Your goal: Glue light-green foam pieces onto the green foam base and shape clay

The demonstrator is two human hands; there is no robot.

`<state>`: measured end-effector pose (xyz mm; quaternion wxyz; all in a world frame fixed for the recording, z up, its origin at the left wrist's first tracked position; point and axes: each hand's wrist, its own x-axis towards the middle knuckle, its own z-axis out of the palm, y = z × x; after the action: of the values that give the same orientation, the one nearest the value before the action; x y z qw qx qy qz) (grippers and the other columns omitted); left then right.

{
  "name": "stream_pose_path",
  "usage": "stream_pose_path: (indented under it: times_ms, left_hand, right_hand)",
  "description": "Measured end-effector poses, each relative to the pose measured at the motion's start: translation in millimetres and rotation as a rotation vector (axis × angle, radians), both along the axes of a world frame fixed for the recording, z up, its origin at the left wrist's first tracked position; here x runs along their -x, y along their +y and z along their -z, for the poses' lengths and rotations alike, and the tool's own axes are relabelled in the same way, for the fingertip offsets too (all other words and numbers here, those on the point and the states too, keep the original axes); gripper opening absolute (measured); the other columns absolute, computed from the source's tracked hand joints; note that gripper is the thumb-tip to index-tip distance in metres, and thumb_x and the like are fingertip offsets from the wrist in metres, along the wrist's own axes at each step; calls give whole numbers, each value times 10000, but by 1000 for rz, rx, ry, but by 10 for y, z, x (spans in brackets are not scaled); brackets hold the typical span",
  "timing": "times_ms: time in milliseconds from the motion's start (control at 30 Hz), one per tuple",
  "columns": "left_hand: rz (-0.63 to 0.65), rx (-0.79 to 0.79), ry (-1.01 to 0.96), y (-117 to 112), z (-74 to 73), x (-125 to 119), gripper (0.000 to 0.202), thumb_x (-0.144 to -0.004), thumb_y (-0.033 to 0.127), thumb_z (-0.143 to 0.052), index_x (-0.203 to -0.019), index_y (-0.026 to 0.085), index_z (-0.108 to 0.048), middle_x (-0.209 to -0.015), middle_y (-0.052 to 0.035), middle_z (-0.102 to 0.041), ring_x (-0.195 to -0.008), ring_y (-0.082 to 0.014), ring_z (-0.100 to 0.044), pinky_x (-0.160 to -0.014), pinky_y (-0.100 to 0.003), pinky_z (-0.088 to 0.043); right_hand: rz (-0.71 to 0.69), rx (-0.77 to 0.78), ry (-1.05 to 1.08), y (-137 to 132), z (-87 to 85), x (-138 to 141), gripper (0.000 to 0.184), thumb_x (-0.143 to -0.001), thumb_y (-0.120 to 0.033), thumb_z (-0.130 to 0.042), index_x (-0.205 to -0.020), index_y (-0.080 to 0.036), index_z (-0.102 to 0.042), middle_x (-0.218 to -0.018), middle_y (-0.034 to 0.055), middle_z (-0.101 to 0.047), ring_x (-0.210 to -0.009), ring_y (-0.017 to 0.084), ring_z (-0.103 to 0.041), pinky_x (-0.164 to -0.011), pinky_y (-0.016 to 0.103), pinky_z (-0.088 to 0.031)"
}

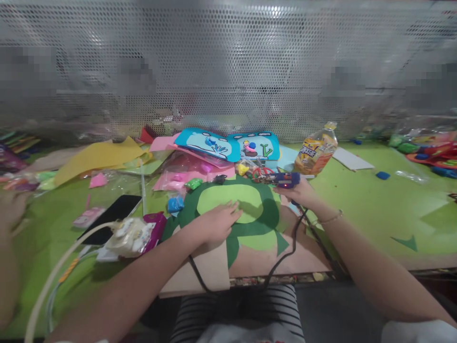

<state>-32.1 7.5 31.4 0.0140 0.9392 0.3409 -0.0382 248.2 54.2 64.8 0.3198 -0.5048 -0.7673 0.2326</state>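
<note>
Low over the table, my right hand is wrapped round a dark blue hot glue gun. Its nozzle points left, a small red light glows on it, and a black cord trails down from it. My left hand lies with fingers stretched on a light green paper oval. That oval sits on a larger dark green paper cutout, partly hidden beneath my hand. Just beyond the glue gun's nozzle are red-handled scissors, partly covered.
Two blue picture panels lie at the back near a snack-labelled plastic bottle. Clay packets, including a blue one, are scattered around. A phone and a power strip with cables lie left. Another person's hand is at the left edge.
</note>
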Motion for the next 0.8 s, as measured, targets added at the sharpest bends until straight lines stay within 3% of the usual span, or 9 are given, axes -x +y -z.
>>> stream_pose_path:
  times_ms: [67, 133, 267, 400, 567, 733, 800]
  left_hand:
    - [-20, 40, -21, 3, -16, 43, 541, -831, 133, -387, -1371, 121, -359, -1472, -158, -304, -1351, -247, -295, -1041, -347, -324]
    - [-70, 33, -40, 9, -50, 65, 543, -793, 104, -402, -1336, 125, -401, -1434, -156, -367, -1311, -245, -360, -996, -336, -369]
    - [-255, -46, 51, 18, -160, 82, 398, -700, 52, -447, -1067, 144, -574, -1064, -152, -597, -953, -263, -596, -744, -352, -475]
    - [-317, -128, 104, 44, -207, 129, 299, -697, 17, -407, -877, 162, -597, -861, -109, -622, -764, -246, -615, -589, -319, -439]
    - [-323, -190, 24, 82, -220, 155, 200, -758, 79, -436, -814, 177, -600, -774, -73, -639, -711, -228, -610, -566, -299, -398]
    - [-247, -349, -137, 139, -249, 128, 175, -813, 106, -453, -807, 166, -617, -780, -57, -629, -786, -208, -578, -742, -349, -405]
    - [-231, -388, -200, 154, -243, 118, 178, -835, 121, -453, -836, 167, -626, -837, -61, -631, -842, -209, -562, -795, -363, -395]
  right_hand:
    - [-26, -33, -48, 14, 5, -6, 256, -719, -424, -620, -636, -186, -572, -457, -23, -492, -524, 154, -491, -567, 269, -415]
    - [-43, -78, -86, 35, 23, -19, 254, -730, -426, -611, -659, -183, -593, -502, -8, -536, -547, 161, -512, -587, 277, -430]
    - [-104, -118, -116, 60, 73, -33, 235, -761, -408, -589, -793, -182, -644, -736, 39, -669, -684, 188, -586, -666, 290, -470]
    - [-80, -109, -133, 41, 61, -9, 234, -761, -397, -591, -821, -178, -651, -756, 48, -685, -727, 211, -602, -679, 298, -486]
    - [-86, -77, -136, 3, 13, -15, 272, -749, -438, -597, -772, -173, -657, -699, 46, -680, -720, 233, -607, -690, 338, -502]
    - [-363, 96, -96, -110, 33, 8, 388, -742, -508, -593, -892, -157, -663, -861, 73, -697, -769, 216, -618, -731, 341, -521]
    - [-395, 122, -117, -187, 42, 69, 392, -740, -489, -606, -935, -150, -639, -838, 67, -686, -738, 195, -614, -704, 318, -520]
